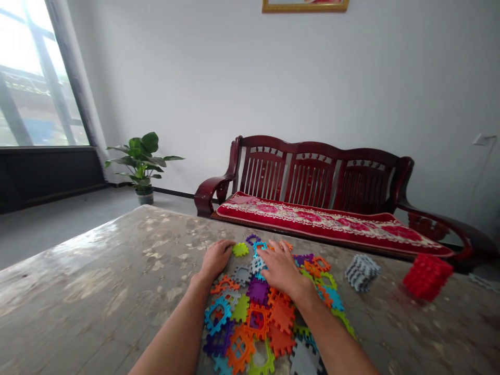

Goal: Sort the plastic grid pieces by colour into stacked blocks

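"So, your toothed plastic puzzle tiles (258, 290) lie in a loose, overlapping heap on the marbled tabletop (128, 260), right in front of you, between and partly beneath your forearms."

"Yes, and at the far end your left hand (216, 259) rests beside the lime-green scalloped tile (240, 250). Its fingers are bent and close together, their tips at that tile's left edge, though I can't tell whether you're pinching it."

"Your right hand (282, 266) reaches over the heap, palm down, fingers somewhat spread, near the pale lattice-window tile (258, 264) (whether your fingertips touch it, I can't tell)."

"Off to your right, apart from the heap, you have a stack of grey toothed tiles (362, 272), then a stack of red ones (427, 277) beyond it."

"And across the table from you stands a dark reddish wooden settee (308, 172) with a red floral seat runner (332, 221); a potted leafy plant (142, 156) is on the floor to its left."
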{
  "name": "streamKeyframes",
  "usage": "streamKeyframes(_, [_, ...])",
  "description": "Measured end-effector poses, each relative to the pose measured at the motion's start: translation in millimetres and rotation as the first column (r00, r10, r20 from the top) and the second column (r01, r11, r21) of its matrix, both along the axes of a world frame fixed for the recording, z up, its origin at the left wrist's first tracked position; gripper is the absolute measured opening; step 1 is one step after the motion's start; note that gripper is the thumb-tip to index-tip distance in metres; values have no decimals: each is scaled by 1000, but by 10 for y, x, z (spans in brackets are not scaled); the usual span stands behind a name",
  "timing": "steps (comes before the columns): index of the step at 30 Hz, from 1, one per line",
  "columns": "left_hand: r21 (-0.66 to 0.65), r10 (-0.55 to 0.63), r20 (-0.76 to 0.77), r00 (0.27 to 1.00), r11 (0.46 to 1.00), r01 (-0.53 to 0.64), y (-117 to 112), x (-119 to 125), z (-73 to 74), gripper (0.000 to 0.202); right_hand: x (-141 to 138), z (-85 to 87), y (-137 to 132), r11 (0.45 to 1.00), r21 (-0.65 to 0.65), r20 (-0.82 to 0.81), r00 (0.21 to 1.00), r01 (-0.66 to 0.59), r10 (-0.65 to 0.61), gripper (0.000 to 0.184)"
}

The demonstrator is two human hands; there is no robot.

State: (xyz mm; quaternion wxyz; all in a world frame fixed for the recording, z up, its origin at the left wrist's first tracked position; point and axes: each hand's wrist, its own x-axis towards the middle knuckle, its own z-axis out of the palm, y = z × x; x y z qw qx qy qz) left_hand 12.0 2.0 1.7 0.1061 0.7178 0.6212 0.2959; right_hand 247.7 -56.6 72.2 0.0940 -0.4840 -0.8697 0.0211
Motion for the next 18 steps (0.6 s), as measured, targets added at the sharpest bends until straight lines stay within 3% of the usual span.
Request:
streamKeyframes(9, [2, 18, -22, 1000, 1000, -18, -36, 28, 46, 36, -98, 6, 15, 1000, -5, -10, 1000, 4, -4, 57])
streamKeyframes(18, [6, 11, -3, 1000, 1000, -11, -24, 25, 20, 35, -228, -73, 48, 998, 12, -21, 998, 62, -61, 41])
